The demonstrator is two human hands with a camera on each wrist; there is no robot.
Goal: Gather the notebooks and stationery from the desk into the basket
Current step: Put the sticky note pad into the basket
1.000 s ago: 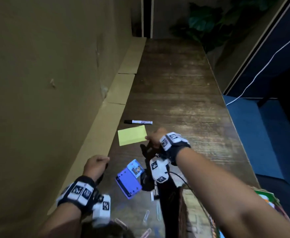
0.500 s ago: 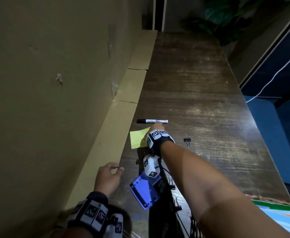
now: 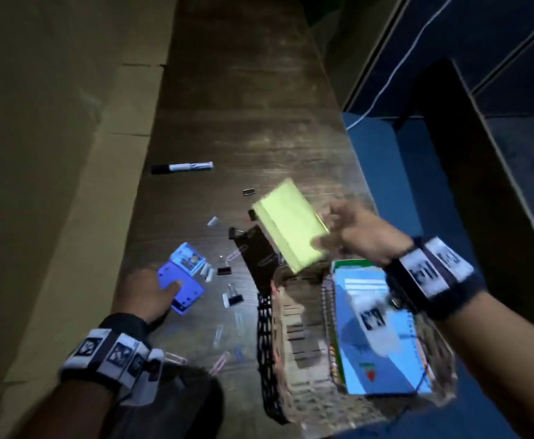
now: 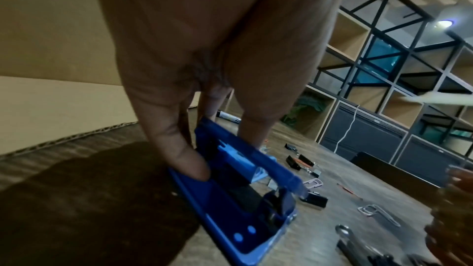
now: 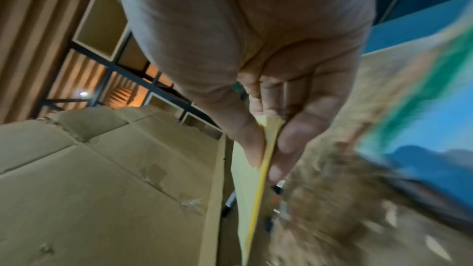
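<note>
My right hand [image 3: 351,231] pinches a yellow sticky-note pad [image 3: 289,226] by one edge and holds it in the air just above the far rim of the woven basket [image 3: 291,315]; the pinch shows in the right wrist view, pad [image 5: 249,185] between thumb and fingers. Blue and green notebooks [image 3: 382,337] lie in the basket. My left hand [image 3: 151,296] grips a blue hole punch [image 3: 181,289] on the desk; thumb and fingers clamp the punch [image 4: 240,193] in the left wrist view. A black-capped marker [image 3: 181,167] lies further back.
Several binder clips [image 3: 232,297] and paper clips [image 3: 219,365] are scattered on the dark wooden desk [image 3: 243,106] between hands and basket. A small blue card [image 3: 188,259] lies beside the punch. Cardboard sheets [image 3: 53,153] line the left side; the desk's right edge drops to a blue floor.
My right hand picked the yellow pad off the desk and carried it right and toward me, over the basket. My left hand moved onto the blue hole punch and took hold of it.
</note>
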